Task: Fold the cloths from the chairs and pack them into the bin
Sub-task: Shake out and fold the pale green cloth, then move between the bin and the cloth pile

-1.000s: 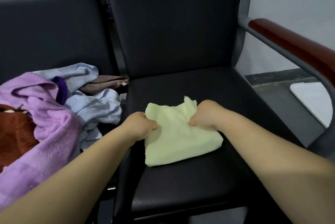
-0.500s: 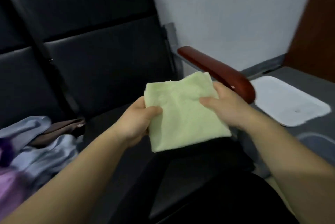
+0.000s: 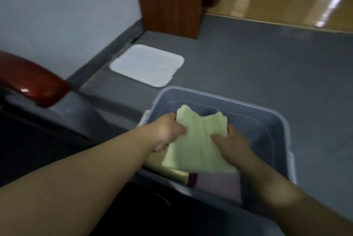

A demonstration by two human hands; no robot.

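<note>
Bin on floor at lower right of centre, with one cloth held over it.

The bin stands on the floor in the lower right half of the frame. The held cloth is above its near-left part, with the left grip clasping its left edge and the right grip its right edge. Below it, packed cloths lie inside the bin against the near wall. A lid lies flat on the floor behind the bin, beside the wall. The armrest is at the left edge of the frame. A door frame stands at upper centre.

place: office waiting area | cues — red-brown armrest, grey floor, wooden doorframe
</note>
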